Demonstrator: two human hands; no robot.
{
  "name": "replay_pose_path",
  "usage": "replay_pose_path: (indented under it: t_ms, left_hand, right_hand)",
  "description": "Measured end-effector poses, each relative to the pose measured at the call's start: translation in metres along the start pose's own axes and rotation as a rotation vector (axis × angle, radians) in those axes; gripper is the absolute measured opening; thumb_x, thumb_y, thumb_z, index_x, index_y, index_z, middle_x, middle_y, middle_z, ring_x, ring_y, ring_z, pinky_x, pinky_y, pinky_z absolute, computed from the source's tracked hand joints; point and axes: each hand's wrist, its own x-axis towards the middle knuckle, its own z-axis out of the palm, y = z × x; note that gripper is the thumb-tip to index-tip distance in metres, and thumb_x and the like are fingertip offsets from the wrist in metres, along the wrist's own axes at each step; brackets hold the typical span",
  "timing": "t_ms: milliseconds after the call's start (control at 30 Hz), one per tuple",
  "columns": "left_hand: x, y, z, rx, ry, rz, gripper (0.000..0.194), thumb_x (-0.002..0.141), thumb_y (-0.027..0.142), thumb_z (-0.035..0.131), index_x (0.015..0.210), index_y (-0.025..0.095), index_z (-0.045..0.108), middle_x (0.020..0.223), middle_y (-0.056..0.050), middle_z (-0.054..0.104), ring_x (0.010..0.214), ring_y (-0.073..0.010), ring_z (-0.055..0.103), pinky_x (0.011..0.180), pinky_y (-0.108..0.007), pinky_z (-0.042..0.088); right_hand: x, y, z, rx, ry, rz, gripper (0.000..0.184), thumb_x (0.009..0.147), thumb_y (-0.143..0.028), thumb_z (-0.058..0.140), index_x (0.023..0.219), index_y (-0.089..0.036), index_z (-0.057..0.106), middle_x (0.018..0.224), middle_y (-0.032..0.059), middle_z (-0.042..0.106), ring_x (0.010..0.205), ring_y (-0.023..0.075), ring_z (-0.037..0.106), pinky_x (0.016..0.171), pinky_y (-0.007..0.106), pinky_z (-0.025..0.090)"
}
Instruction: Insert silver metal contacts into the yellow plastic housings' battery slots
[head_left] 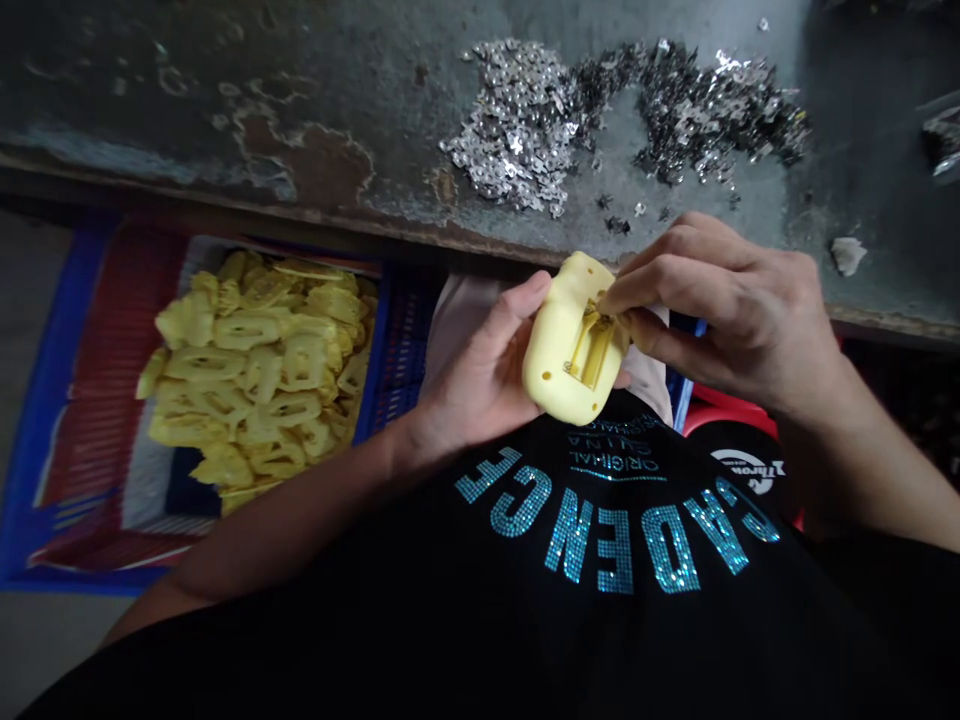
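A pale yellow plastic housing (555, 350) with a rectangular battery compartment and small screw holes rests in my left hand (491, 375), whose fingers wrap round its left side and back. Small metal contacts show at both ends of the compartment. My right hand (720, 300) bends over the upper end of the compartment, thumb and fingers pinched together there. Whatever lies between those fingertips is hidden. Beyond the hands, on the bench, lies a heap of small shiny metal contact pieces (517, 120), with a darker heap of metal pieces (697, 110) to its right.
At left, a blue and red crate (45, 430) holds many yellow plastic housings (262, 370). The worn metal bench (360, 90) runs across the top, its front edge close to my hands. A whitish lump (847, 255) lies on it at right. Something red (731, 405) shows below my right forearm.
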Motion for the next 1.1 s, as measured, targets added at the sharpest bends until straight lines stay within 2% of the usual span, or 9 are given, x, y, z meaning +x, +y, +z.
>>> replay_pose_path:
  t_ms: [200,333,467,600,767,933,1100]
  left_hand:
    - [-0.003,-0.001,-0.004,0.032,0.087,0.020,0.058,0.114,0.066,0.070,0.143,0.016,0.076,0.135,-0.012,0.087,0.153,-0.0462,0.072,0.111,-0.060,0.073]
    - [-0.004,0.003,-0.001,0.010,0.026,0.025,0.061,0.119,0.062,0.065,0.150,0.010,0.071,0.142,-0.015,0.086,0.151,-0.0432,0.073,0.117,-0.058,0.070]
    - [-0.003,0.004,0.009,-0.010,-0.016,0.028,0.066,0.119,0.062,0.064,0.156,0.007,0.066,0.146,-0.018,0.084,0.152,-0.0448,0.073,0.117,-0.058,0.069]
    - [-0.004,0.002,0.014,-0.004,0.018,0.039,0.068,0.114,0.061,0.068,0.160,0.012,0.065,0.141,-0.017,0.086,0.145,-0.0466,0.078,0.104,-0.055,0.076]
    - [-0.009,0.004,0.009,0.036,0.111,-0.039,0.070,0.120,0.065,0.054,0.162,0.011,0.062,0.132,-0.016,0.089,0.129,-0.0425,0.086,0.087,-0.049,0.078]
    - [-0.010,0.005,0.016,-0.005,0.151,-0.038,0.075,0.121,0.068,0.048,0.167,0.010,0.058,0.131,-0.016,0.089,0.132,-0.0410,0.085,0.089,-0.048,0.078]
    - [-0.008,0.003,0.024,-0.002,0.090,0.001,0.072,0.121,0.065,0.050,0.166,0.010,0.059,0.135,-0.016,0.088,0.142,-0.0414,0.079,0.104,-0.053,0.075]
  right_hand:
    - [-0.008,0.001,0.009,0.199,0.175,0.140,0.006,0.111,-0.024,0.077,0.115,-0.028,0.080,0.105,0.0027,0.084,0.095,0.0226,0.082,0.081,0.040,0.065]
    - [-0.018,-0.002,0.023,0.079,0.216,0.107,0.010,0.112,-0.026,0.077,0.121,-0.030,0.081,0.115,0.0040,0.084,0.099,0.0237,0.079,0.085,0.043,0.065]
    - [-0.027,-0.011,0.034,-0.076,0.272,0.035,0.026,0.113,-0.020,0.074,0.136,-0.031,0.079,0.119,0.0052,0.084,0.096,0.0245,0.076,0.084,0.045,0.061]
    - [-0.028,-0.015,0.036,0.006,0.277,0.066,0.031,0.114,-0.018,0.072,0.140,-0.032,0.079,0.122,0.0050,0.084,0.102,0.0247,0.079,0.088,0.046,0.066]
    - [-0.028,-0.014,0.038,0.055,0.394,0.134,0.024,0.111,-0.013,0.075,0.128,-0.028,0.083,0.116,0.0050,0.085,0.102,0.0234,0.080,0.087,0.045,0.067]
    - [-0.031,-0.017,0.046,-0.048,0.383,0.097,0.026,0.113,-0.014,0.073,0.132,-0.030,0.081,0.120,0.0043,0.084,0.102,0.0235,0.077,0.085,0.044,0.062]
    - [-0.033,-0.016,0.047,-0.090,0.382,0.047,0.029,0.112,-0.012,0.073,0.135,-0.028,0.080,0.120,0.0052,0.083,0.099,0.0227,0.075,0.085,0.044,0.057]
